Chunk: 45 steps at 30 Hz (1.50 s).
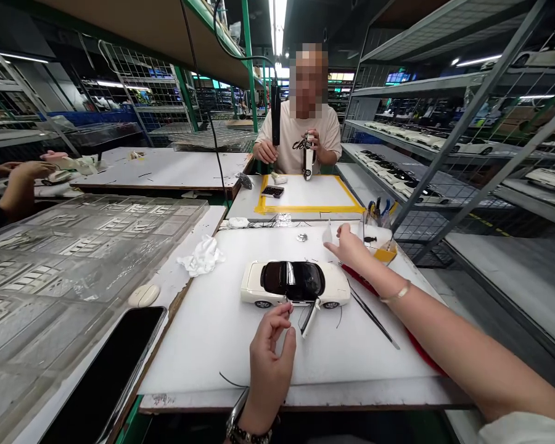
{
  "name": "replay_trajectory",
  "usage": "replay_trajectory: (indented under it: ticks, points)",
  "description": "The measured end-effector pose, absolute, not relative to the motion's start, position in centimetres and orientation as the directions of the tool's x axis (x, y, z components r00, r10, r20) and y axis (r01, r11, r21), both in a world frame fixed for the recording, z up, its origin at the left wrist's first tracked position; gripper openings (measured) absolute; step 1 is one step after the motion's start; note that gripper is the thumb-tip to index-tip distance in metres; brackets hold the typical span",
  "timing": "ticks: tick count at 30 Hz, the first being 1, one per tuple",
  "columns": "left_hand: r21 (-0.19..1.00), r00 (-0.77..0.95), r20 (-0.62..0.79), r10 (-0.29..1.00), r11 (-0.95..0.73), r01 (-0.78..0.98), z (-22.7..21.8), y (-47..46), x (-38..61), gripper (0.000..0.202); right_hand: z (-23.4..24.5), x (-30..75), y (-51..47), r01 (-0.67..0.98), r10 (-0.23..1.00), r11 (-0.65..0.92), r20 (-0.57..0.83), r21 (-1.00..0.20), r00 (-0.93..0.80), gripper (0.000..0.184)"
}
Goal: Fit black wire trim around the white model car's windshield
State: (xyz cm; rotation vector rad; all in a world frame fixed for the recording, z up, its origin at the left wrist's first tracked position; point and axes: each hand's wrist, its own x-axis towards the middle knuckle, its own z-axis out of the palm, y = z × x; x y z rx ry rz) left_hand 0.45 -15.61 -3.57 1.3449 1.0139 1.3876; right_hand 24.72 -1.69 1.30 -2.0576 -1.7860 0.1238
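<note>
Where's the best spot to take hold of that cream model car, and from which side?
I'd probably take the cream model car across its left end, coming from the left: that end is plain, while the open door juts toward you and a slim dark tool lies by the right end.

The white model car [294,280] hides its far wheels.

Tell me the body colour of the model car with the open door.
The model car's body is creamy white, seen best in the head view.
</note>
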Motion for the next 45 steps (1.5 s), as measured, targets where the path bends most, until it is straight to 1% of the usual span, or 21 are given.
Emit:
replay_trajectory:
  ticks: [2, 4, 5, 6, 8, 11, 12, 14, 16, 17, 19, 20, 21, 22, 23, 25, 26, 28, 30, 36, 45]
  points:
    - [0.971, 0.066, 0.237, 0.969, -0.234, -0.058, -3.7, -15.5, 0.2, 0.012, 2.5, 25.4, -4.9, 0.952, 0.980, 0.011, 0.193, -0.307, 0.051, 0.025]
    - [0.971, 0.095, 0.237, 0.967, -0.233, -0.054, -3.9, -15.5, 0.1, 0.011, 3.1, 26.5, -8.5, 0.949, 0.982, 0.164, 0.138, -0.268, -0.130, 0.010]
    - [0.971, 0.101, 0.237, 0.966, -0.232, -0.056, -4.0, -15.4, 0.0, 0.010, 3.1, 27.1, -10.1, 0.930, 0.961, 0.276, 0.100, -0.244, -0.259, 0.010]
    - [0.971, 0.101, 0.236, 0.967, -0.231, -0.058, -4.1, -15.4, 0.0, 0.009, 2.7, 27.7, -11.6, 0.883, 0.901, 0.435, 0.080, -0.179, -0.427, 0.020]
    - [0.972, 0.110, 0.232, 0.966, -0.228, -0.051, -4.1, -15.4, 0.0, 0.009, 1.5, 28.8, -13.7, 0.788, 0.789, 0.613, 0.082, -0.050, -0.608, 0.032]
    - [0.974, 0.134, 0.228, 0.964, -0.226, -0.028, -4.0, -15.5, 0.1, 0.007, -0.2, 29.5, -15.0, 0.693, 0.681, 0.708, 0.129, 0.137, -0.721, 0.031]
    - [0.973, 0.137, 0.230, 0.963, -0.229, -0.024, -4.0, -15.5, 0.1, 0.007, -0.4, 29.5, -15.1, 0.665, 0.652, 0.726, 0.133, 0.173, -0.746, 0.028]
    - [0.972, 0.131, 0.235, 0.963, -0.235, -0.021, -3.9, -15.6, 0.1, 0.005, 0.1, 29.3, -15.1, 0.622, 0.602, 0.762, 0.157, 0.180, -0.783, 0.022]
    - [0.970, 0.120, 0.243, 0.962, -0.243, -0.023, -3.9, -15.7, 0.1, 0.005, 1.4, 28.6, -15.1, 0.620, 0.580, 0.780, 0.269, 0.089, -0.769, 0.015]
    - [0.969, 0.116, 0.248, 0.962, -0.247, -0.025, -3.9, -15.8, 0.1, 0.005, 2.2, 28.1, -15.1, 0.626, 0.584, 0.779, 0.366, -0.004, -0.724, 0.012]
    - [0.965, 0.115, 0.261, 0.958, -0.259, -0.031, -3.9, -15.8, 0.1, 0.004, 3.6, 26.7, -15.0, 0.623, 0.636, 0.740, 0.563, -0.254, -0.527, 0.013]
    - [0.963, 0.118, 0.268, 0.956, -0.266, -0.032, -3.9, -15.8, 0.1, 0.004, 4.2, 25.8, -14.8, 0.601, 0.681, 0.698, 0.621, -0.389, -0.389, 0.014]
    - [0.962, 0.123, 0.274, 0.954, -0.272, -0.030, -3.9, -15.8, 0.1, 0.004, 4.6, 24.9, -14.5, 0.567, 0.738, 0.637, 0.625, -0.523, -0.253, 0.014]
    - [0.960, 0.130, 0.280, 0.951, -0.279, -0.026, -3.9, -15.8, 0.1, 0.004, 4.8, 23.8, -14.1, 0.520, 0.804, 0.558, 0.577, -0.647, -0.144, 0.012]
    - [0.958, 0.135, 0.287, 0.948, -0.287, -0.021, -3.9, -15.8, 0.1, 0.004, 4.8, 22.8, -13.6, 0.462, 0.871, 0.461, 0.485, -0.758, -0.073, 0.011]
    - [0.953, 0.143, 0.300, 0.943, -0.303, -0.004, -3.9, -15.8, 0.1, 0.004, 4.6, 20.7, -12.5, 0.327, 0.969, 0.245, 0.243, -0.913, -0.047, 0.013]
    - [0.951, 0.145, 0.306, 0.941, -0.310, 0.008, -3.9, -15.8, 0.1, 0.004, 4.3, 19.8, -12.0, 0.270, 0.988, 0.153, 0.139, -0.951, -0.071, 0.015]
    - [0.948, 0.147, 0.310, 0.939, -0.318, 0.031, -4.0, -15.8, 0.1, 0.004, 3.9, 18.4, -11.2, 0.213, 0.994, 0.048, 0.025, -0.976, -0.105, 0.017]
    - [0.947, 0.150, 0.308, 0.939, -0.318, 0.051, -4.0, -15.8, 0.1, 0.004, 3.6, 17.6, -10.8, 0.212, 0.994, 0.015, -0.009, -0.977, -0.108, 0.017]
    - [0.947, 0.162, 0.303, 0.939, -0.316, 0.063, -3.9, -15.9, 0.1, 0.004, 3.2, 17.5, -10.6, 0.213, 0.996, -0.006, -0.025, -0.977, -0.087, 0.016]
    - [0.937, 0.152, 0.329, 0.932, -0.342, 0.068, -3.8, -15.9, 0.3, 0.005, 2.6, 18.1, -10.6, 0.167, 0.988, 0.001, -0.025, -0.986, -0.153, 0.016]
